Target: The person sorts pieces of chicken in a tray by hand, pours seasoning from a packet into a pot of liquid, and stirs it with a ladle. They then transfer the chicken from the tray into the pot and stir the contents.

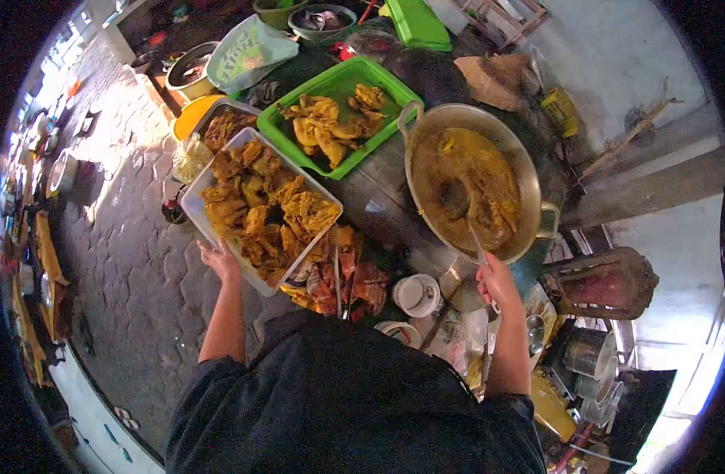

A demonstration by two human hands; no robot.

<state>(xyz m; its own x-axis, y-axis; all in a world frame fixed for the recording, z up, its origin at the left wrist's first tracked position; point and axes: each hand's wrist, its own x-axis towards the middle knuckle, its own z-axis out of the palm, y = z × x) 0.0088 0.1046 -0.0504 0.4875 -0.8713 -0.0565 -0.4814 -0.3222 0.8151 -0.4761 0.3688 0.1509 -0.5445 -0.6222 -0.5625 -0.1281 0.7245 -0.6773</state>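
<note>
My right hand (497,283) is closed around the handle of a long metal utensil (478,242). Its far end is hidden in the yellow-brown broth of a large two-handled pot (528,146), where pieces of chicken (489,174) lie. At the lower left edge of a whitish plastic tub (195,207), my left hand (220,261) has its fingers stretched out and apart. Seasoned yellow-brown chicken pieces (260,197) fill the tub. Behind it, a green tray (388,136) carries more yellow chicken (323,130).
Firewood-like reddish pieces and tongs (339,276) lie close to my body, beside a white tin (417,295). Metal pots (590,351) stand at the lower right. A yellow can (560,113) is near the wall. Grey paving (141,237) extends on the left.
</note>
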